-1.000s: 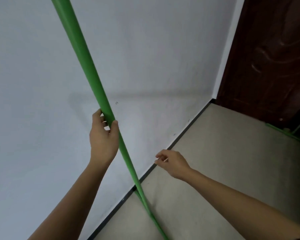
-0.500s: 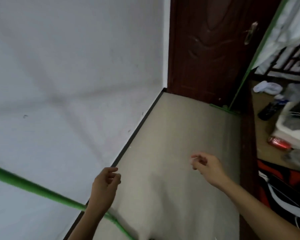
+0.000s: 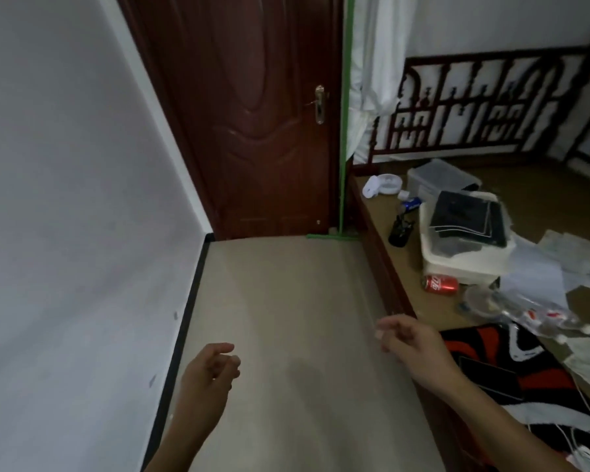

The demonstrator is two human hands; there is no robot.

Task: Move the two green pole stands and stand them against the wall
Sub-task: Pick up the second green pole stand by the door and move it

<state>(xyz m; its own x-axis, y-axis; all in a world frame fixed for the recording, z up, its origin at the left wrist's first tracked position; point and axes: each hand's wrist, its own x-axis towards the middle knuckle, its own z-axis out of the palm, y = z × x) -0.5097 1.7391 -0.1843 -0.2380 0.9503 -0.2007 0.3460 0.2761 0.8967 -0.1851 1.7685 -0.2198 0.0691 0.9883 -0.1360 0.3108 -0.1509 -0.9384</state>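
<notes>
A green pole stand (image 3: pixel 345 124) stands upright at the far end of the floor, just right of the dark door, its flat green base (image 3: pixel 331 236) on the floor. My left hand (image 3: pixel 209 373) hovers low over the floor near the white wall (image 3: pixel 65 233), fingers loosely curled and holding nothing. My right hand (image 3: pixel 410 342) is out in front at the right, fingers loosely apart and empty. The other green pole is out of view.
A dark red wooden door (image 3: pixel 252 114) closes the far end. A low wooden platform (image 3: pixel 385 267) runs along the right, carrying a white box (image 3: pixel 464 253), a red can (image 3: pixel 440 284), papers and bags. A black baseboard (image 3: pixel 184 321) lines the wall.
My left hand let go of the green pole it held against the wall. The view swung right, so that pole left the frame and the second pole by the door came into sight.
</notes>
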